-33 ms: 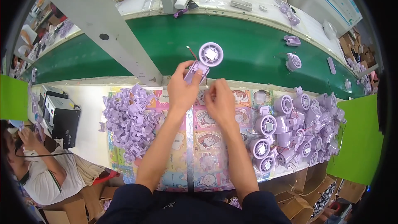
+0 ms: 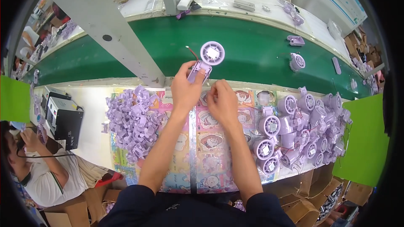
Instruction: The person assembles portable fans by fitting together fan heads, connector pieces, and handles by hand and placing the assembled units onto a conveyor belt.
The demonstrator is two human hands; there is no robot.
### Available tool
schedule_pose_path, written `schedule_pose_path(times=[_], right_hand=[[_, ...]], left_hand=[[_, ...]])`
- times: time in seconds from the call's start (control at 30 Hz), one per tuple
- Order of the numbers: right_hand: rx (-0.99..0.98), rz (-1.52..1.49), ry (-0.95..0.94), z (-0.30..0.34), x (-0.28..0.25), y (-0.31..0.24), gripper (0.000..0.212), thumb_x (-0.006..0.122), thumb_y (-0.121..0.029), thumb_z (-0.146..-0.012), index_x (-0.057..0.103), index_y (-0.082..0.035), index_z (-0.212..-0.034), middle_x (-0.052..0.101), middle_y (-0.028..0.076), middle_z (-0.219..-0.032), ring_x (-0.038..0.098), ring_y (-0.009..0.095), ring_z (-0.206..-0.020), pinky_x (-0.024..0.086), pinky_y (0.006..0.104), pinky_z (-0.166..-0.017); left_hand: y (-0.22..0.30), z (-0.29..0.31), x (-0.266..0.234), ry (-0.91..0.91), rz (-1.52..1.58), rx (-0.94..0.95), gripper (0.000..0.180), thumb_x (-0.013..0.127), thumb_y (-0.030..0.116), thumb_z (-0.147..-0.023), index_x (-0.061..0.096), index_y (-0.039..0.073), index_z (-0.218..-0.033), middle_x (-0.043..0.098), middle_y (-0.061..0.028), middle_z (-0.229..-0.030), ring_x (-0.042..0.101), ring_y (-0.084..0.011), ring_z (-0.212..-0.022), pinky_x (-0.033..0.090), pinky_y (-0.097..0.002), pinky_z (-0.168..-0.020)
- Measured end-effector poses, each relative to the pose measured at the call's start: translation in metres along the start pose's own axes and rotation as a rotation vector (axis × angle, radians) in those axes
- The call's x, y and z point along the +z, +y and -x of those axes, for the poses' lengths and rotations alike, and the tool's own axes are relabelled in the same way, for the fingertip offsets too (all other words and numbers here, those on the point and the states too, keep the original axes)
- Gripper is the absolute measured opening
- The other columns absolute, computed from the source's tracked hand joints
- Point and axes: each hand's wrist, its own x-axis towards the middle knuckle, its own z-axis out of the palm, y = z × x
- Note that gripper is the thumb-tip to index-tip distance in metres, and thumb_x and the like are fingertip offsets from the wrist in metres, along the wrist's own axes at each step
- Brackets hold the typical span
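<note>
Head view shows a wired lilac fan, round-headed and white-centred.

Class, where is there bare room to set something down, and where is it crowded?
Bare: green belt between the held fan and the loose fan; white tabletop between the black box and the purple parts pile. Crowded: that pile and the fan heap.
</note>
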Motion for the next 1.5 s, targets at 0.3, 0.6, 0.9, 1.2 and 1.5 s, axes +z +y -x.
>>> schedule_pose_path(times=[0.3,0.6,0.9,1.2,1.5], right_hand=[[-0.121,-0.04,-0.034,0.005,0.0,0.004,0.013,0.065,0.001,-0.077,0.054,-0.004,-0.083,0.058,0.014,-0.079,0.06,0.037,-0.074,0.048,0.0464,-0.065],[-0.073,-0.149,-0.021,0.003,-0.004,0.004,0.014,0.065,0.0,-0.078,0.053,-0.003,-0.084,0.059,0.014,-0.079,0.061,0.037,-0.077,0.048,0.0482,-0.067],[-0.095,-0.034,0.027,0.007,-0.003,0.013,0.009,0.064,-0.003,-0.079,0.056,-0.003,-0.084,0.06,0.015,-0.082,0.062,0.039,-0.082,0.049,0.0479,-0.071],[0.016,-0.317,0.007,0.013,-0.003,0.014,0.039,0.072,-0.023,-0.085,0.061,0.0,-0.114,0.065,0.025,-0.114,0.061,0.044,-0.11,0.049,0.0483,-0.093],[-0.024,-0.206,-0.08,0.008,-0.002,0.01,0.036,0.073,-0.024,-0.083,0.064,-0.002,-0.109,0.068,0.024,-0.11,0.062,0.043,-0.11,0.049,0.0498,-0.091]], left_hand=[[-0.001,-0.103,0.029,-0.052,-0.538,-0.074,0.045,0.07,0.042,-0.086,0.071,0.01,-0.118,0.072,-0.0156,-0.117,0.068,-0.0357,-0.109,0.052,-0.045,-0.095],[-0.033,-0.175,0.012,-0.123,-0.555,-0.077,0.033,0.076,0.029,-0.075,0.08,0.009,-0.102,0.076,-0.0204,-0.098,0.074,-0.0324,-0.093,0.056,-0.04,-0.087],[0.066,-0.133,0.096,0.184,-0.209,0.749,0.025,0.064,0.003,-0.078,0.067,0.007,-0.103,0.066,-0.0138,-0.101,0.064,-0.0283,-0.092,0.05,-0.0416,-0.085],[0.081,-0.065,0.268,-0.738,-0.738,0.65,0.076,0.075,0.037,-0.084,0.039,0.023,-0.15,0.042,-0.0257,-0.138,0.053,-0.046,-0.126,0.048,-0.057,-0.099],[0.08,-0.073,0.216,-0.804,-0.344,0.501,0.042,0.077,0.031,-0.071,0.063,0.014,-0.107,0.066,-0.0157,-0.106,0.067,-0.035,-0.098,0.053,-0.0435,-0.084]])
